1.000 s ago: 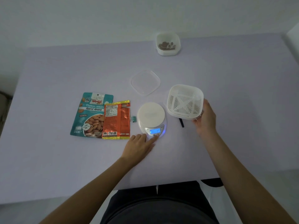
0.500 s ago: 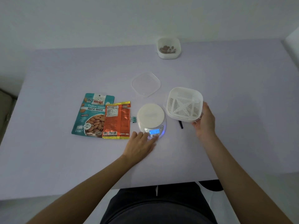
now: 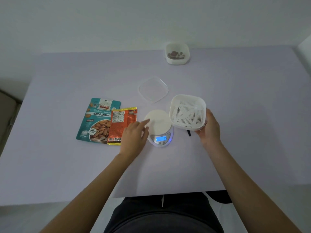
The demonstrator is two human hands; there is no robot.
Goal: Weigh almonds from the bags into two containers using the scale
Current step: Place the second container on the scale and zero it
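A small white scale with a lit blue display reading 0 sits mid-table, its round platter bare. My right hand grips a white slotted container, tilted toward me just right of the scale. My left hand hovers at the scale's left edge, fingers loosely apart, index finger near the platter. A teal roasted-almonds bag and an orange bag lie flat to the left. A second white container with several almonds stands at the far edge.
A clear square lid lies behind the scale. A small dark object lies on the table under the held container. The lilac table ends close to my body at the front.
My left hand has left the scale's front buttons and risen to the platter's left side. The held container has shifted slightly closer to the scale. The display now reads 0.
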